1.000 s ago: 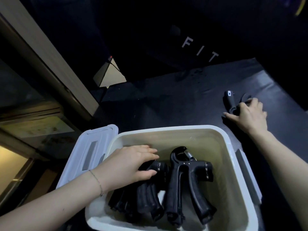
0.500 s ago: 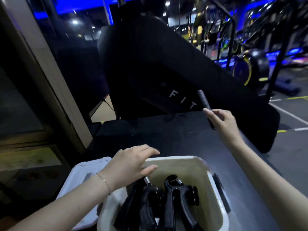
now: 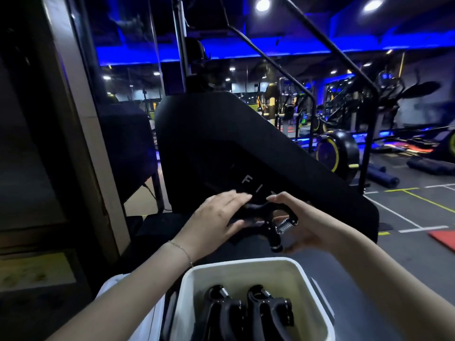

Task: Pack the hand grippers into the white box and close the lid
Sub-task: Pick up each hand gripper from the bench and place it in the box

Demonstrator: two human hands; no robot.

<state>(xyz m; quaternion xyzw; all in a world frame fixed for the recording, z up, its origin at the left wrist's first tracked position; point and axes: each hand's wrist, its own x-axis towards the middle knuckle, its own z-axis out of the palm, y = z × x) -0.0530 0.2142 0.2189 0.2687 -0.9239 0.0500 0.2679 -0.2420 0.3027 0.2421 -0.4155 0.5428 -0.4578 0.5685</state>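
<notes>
Both my hands meet on one black hand gripper (image 3: 264, 219) held in the air beyond the white box (image 3: 248, 265): my right hand (image 3: 304, 223) has its grip curled round the spring end, while my left hand (image 3: 218, 219) lies over the handles with fingers nearly straight, so its grip is wide. Behind them leans a big black pad (image 3: 246, 148) with pale lettering. Nearer me, the white box stands open with two packed hand grippers (image 3: 246, 313) inside, side by side. Its lid (image 3: 147, 323) lies just left of it, partly hidden under my left forearm.
</notes>
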